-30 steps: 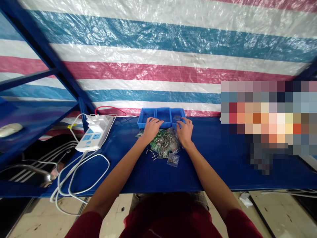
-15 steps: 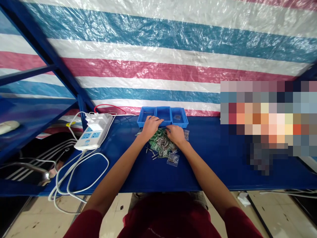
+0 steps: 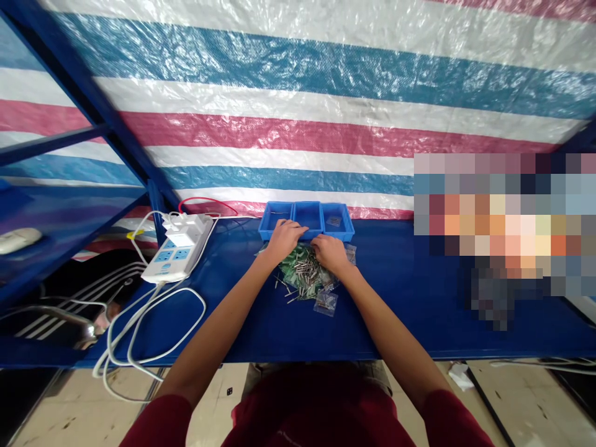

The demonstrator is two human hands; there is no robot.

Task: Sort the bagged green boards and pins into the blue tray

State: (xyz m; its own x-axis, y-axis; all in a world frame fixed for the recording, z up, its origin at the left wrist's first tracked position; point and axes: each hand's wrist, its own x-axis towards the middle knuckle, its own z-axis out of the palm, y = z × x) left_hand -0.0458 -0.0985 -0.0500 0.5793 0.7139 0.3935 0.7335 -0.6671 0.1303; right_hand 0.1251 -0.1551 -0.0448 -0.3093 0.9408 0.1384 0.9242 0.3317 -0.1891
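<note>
At nine o'clock from the metal pieces (image 3: 305, 271), a white power strip (image 3: 174, 259) sits well apart on the blue desk (image 3: 400, 304). At eleven, the left hand (image 3: 285, 239) arches by the near rim of the blue trays (image 3: 308, 216); whether its fingers grasp anything cannot be told. The pieces lie heaped among green material (image 3: 289, 270), with the trays at twelve. At five lies a small clear bag (image 3: 326, 302). At one, the right hand (image 3: 330, 252) curls its fingers, their grip hidden. Working singly from the heap's edge would probably avoid dragging neighbours along.
</note>
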